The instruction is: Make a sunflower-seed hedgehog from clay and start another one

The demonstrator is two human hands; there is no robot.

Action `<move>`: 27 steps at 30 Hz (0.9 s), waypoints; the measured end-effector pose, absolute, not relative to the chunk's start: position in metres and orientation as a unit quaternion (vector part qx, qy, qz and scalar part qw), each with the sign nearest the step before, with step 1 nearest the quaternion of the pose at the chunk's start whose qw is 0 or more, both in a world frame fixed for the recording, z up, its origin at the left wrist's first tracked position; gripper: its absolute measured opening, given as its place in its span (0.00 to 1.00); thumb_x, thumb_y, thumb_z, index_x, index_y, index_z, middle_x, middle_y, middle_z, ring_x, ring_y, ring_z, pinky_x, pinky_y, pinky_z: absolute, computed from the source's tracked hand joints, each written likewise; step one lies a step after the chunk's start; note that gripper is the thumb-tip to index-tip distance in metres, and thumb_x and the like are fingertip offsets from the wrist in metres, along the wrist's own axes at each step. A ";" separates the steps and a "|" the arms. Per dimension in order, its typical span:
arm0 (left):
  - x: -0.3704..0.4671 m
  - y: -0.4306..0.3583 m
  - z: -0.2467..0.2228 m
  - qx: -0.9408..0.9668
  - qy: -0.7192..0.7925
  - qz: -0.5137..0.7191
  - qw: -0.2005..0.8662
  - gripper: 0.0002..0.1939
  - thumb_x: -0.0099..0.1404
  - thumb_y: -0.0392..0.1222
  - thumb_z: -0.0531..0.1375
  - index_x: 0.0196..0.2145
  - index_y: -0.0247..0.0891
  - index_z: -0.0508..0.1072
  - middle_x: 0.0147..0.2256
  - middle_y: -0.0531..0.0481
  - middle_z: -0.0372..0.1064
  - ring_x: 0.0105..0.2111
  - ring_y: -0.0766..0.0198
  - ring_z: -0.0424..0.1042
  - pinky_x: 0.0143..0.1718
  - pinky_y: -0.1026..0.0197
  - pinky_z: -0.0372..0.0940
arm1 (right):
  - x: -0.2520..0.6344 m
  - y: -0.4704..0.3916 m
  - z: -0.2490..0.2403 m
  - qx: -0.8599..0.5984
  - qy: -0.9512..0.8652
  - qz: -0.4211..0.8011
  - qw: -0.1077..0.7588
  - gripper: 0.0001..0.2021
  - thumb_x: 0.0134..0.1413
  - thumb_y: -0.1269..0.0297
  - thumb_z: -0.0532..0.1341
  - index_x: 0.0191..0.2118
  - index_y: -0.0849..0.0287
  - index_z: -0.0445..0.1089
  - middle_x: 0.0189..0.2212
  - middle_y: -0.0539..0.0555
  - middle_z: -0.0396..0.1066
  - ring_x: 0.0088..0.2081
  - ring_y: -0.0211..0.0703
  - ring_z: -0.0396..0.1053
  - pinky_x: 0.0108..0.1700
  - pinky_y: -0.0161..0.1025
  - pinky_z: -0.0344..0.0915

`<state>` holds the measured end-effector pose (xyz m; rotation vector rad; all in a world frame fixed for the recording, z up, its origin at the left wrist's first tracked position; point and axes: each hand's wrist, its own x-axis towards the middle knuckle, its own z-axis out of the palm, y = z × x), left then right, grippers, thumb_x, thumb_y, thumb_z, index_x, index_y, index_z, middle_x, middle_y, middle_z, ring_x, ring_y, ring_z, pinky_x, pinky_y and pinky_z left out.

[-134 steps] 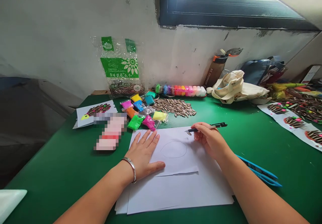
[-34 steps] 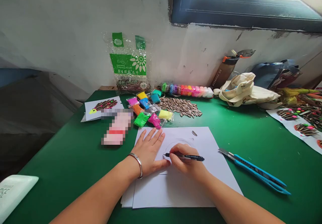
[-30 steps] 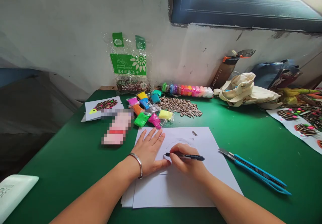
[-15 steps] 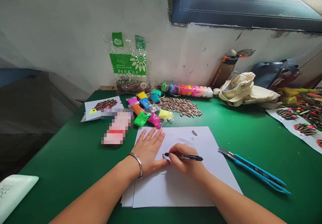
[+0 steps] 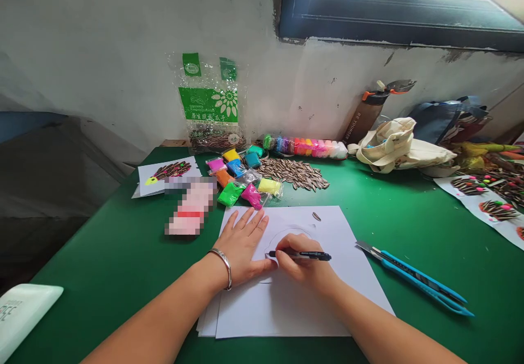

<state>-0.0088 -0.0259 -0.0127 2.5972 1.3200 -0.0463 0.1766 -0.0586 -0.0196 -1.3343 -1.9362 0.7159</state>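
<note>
White paper [image 5: 245, 315] lies in a small stack on the green table. My left hand [image 5: 243, 244] rests flat on its left side, fingers spread, with a silver bangle at the wrist. In my right hand [image 5: 305, 263] is a black pen [image 5: 307, 255], its tip touching the sheet near my left thumb. A thin curved outline [image 5: 282, 232] shows on the paper above the pen, partly covered by my right hand. One sunflower seed [image 5: 316, 216] lies near the sheet's top edge.
Beyond the paper are colored clay packets [image 5: 231, 193], a sunflower seed pile [image 5: 292, 173] and a seed bag [image 5: 213, 107]. A blue utility knife [image 5: 421, 279] with its blade out lies right of the paper. A cloth bag [image 5: 393, 148] and a bottle [image 5: 365, 115] stand behind.
The pen tip and my right hand have shifted very slightly down the paper. My left hand stays in place.
</note>
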 end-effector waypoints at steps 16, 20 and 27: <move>-0.009 -0.025 -0.012 0.885 0.448 -0.015 0.121 0.45 0.58 0.71 0.43 0.64 0.40 0.45 0.65 0.45 0.35 0.64 0.48 0.33 0.62 0.42 0.29 | 0.181 -0.060 -0.018 -0.552 -0.693 0.313 0.343 0.04 0.43 0.71 0.53 0.23 0.58 0.64 0.19 0.49 0.65 0.24 0.38 0.58 0.27 0.35 0.54; -0.009 -0.026 -0.012 0.885 0.448 -0.016 0.123 0.46 0.57 0.72 0.43 0.64 0.41 0.44 0.65 0.45 0.35 0.64 0.48 0.33 0.61 0.42 0.29 | 0.183 -0.059 -0.017 -0.556 -0.693 0.311 0.339 0.05 0.43 0.71 0.53 0.22 0.59 0.63 0.18 0.49 0.64 0.23 0.37 0.57 0.27 0.34 0.53; -0.009 -0.025 -0.013 0.885 0.450 -0.012 0.121 0.45 0.57 0.71 0.44 0.64 0.42 0.43 0.65 0.46 0.35 0.64 0.49 0.33 0.62 0.43 0.28 | 0.186 -0.058 -0.013 -0.556 -0.684 0.317 0.349 0.05 0.44 0.71 0.53 0.21 0.59 0.62 0.18 0.48 0.61 0.22 0.35 0.56 0.25 0.33 0.52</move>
